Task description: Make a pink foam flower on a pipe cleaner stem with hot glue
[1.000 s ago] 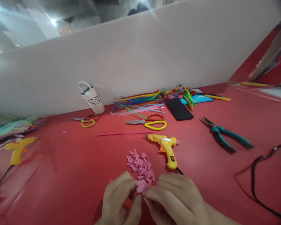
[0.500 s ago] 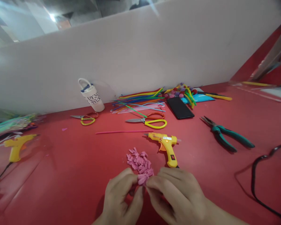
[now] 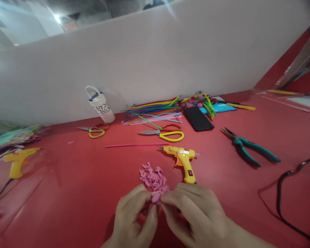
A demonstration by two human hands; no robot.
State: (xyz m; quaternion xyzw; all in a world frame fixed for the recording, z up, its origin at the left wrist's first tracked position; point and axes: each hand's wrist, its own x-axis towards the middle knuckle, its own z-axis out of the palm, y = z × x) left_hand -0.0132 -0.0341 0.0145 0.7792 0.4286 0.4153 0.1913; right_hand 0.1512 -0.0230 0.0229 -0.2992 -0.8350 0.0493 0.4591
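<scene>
Low in the middle of the view, a pile of small pink strips (image 3: 153, 176) lies on the red table (image 3: 77, 196). My left hand (image 3: 134, 218) pinches a pink piece (image 3: 157, 196) at the near end of the pile, thumb and forefinger together. From the other side my right hand (image 3: 196, 213) closes its fingertips on the same piece. The fingers hide much of it, and I cannot tell whether it is loose or joined to the pile. A yellow glue gun (image 3: 184, 160) lies just beyond my right hand, its small light glowing orange.
Beyond the pile lie a pink pipe cleaner (image 3: 136, 145), scissors (image 3: 167, 133), smaller scissors (image 3: 95, 131) and a phone (image 3: 198, 118). Pliers (image 3: 245, 144) and a black cable (image 3: 280, 193) are at right. A second glue gun (image 3: 19, 161) lies left; a white cup (image 3: 102, 106) stands by the wall.
Almost nothing differs. Both hands keep their pinch on the pink piece, and the view has shifted very slightly.
</scene>
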